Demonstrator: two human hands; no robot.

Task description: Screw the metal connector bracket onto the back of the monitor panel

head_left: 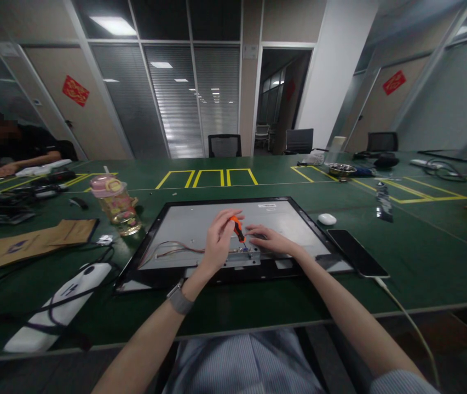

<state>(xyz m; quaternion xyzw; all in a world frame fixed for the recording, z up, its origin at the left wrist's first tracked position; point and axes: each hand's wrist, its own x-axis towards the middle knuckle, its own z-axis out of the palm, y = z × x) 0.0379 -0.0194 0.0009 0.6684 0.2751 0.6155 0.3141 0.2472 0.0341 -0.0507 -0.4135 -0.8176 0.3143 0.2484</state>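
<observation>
My left hand [218, 236], with a watch [179, 297] on its wrist, is closed around the orange and black handle of a screwdriver [238, 230]. The screwdriver leans, its tip down at a small metal bracket [239, 257] on the near part of a flat display panel [294, 221]. The panel lies grey back up, framed in black. Just right of the screwdriver, my right hand [273, 241] is low over the panel, fingers stretched toward the bracket and apparently holding nothing. Thin coloured wires [179, 249] run left from the bracket across the panel.
Left of the panel stand a pink-lidded bottle [116, 203], a brown paper envelope [32, 243] and a white power strip [61, 306] with black cables. To the right lie a phone [357, 253] on a cable and a white earbud case [327, 219]. Another person [15, 142] sits far left.
</observation>
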